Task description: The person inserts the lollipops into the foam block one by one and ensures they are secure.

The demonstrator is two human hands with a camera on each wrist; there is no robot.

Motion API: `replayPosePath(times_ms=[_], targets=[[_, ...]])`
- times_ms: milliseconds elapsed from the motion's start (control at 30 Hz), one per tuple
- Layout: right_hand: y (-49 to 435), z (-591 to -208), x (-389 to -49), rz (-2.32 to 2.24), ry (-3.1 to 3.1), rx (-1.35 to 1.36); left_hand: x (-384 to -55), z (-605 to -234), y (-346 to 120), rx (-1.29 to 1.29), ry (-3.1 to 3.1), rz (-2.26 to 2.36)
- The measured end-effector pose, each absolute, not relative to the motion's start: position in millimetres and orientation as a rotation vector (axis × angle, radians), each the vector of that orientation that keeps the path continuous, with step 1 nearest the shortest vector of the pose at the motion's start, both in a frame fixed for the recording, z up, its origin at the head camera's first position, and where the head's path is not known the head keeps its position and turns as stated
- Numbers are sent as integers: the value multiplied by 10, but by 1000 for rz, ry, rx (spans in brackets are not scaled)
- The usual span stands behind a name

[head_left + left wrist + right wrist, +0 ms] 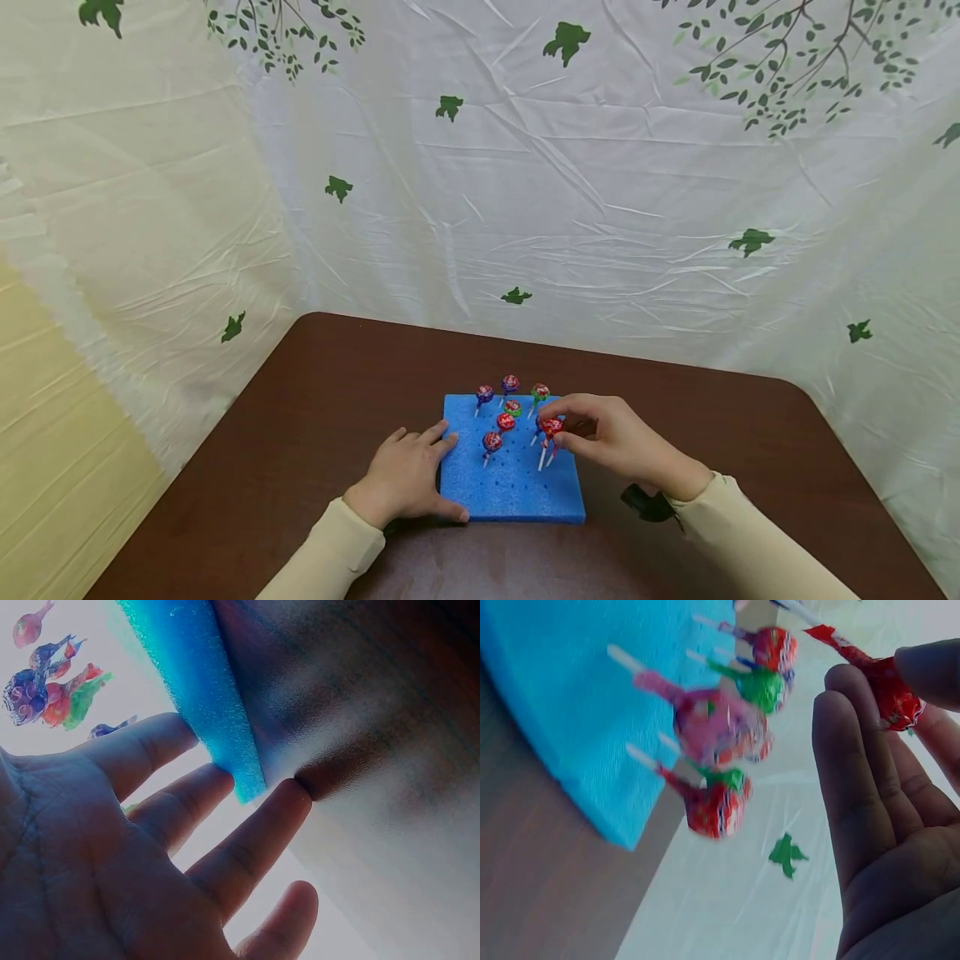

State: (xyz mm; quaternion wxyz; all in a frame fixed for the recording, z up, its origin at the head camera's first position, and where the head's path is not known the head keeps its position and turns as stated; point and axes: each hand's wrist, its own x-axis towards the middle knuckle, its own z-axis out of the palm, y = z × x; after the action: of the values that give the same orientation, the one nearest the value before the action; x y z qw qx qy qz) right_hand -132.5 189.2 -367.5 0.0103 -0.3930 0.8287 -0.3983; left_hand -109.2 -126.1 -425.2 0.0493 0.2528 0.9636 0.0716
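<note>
My right hand [618, 440] pinches a red-wrapped lollipop [891, 690] by its head between thumb and fingers, its white stick pointing down over the right part of a blue foam board [517, 500]. Close beside it a pink-wrapped lollipop [712, 724] stands in the board. My left hand [405, 471] rests at the board's left edge with fingers spread and thumb at the front corner. In the left wrist view, fingertips [214, 780] touch the board's side.
Several other lollipops stand upright in the board, among them a purple one [484, 394], a green one [540, 391] and a red one [506, 422]. Small holes dot the foam. The brown table [360, 375] reaches back to a white cloth [420, 208] with leaf prints.
</note>
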Motion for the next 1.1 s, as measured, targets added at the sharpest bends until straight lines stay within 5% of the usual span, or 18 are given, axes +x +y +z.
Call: replayPosePath(times_ms=[1100], targets=[[1583, -3994, -1279, -1024, 2618, -1253, -1128, -4282, -1247, 754, 2938, 214]])
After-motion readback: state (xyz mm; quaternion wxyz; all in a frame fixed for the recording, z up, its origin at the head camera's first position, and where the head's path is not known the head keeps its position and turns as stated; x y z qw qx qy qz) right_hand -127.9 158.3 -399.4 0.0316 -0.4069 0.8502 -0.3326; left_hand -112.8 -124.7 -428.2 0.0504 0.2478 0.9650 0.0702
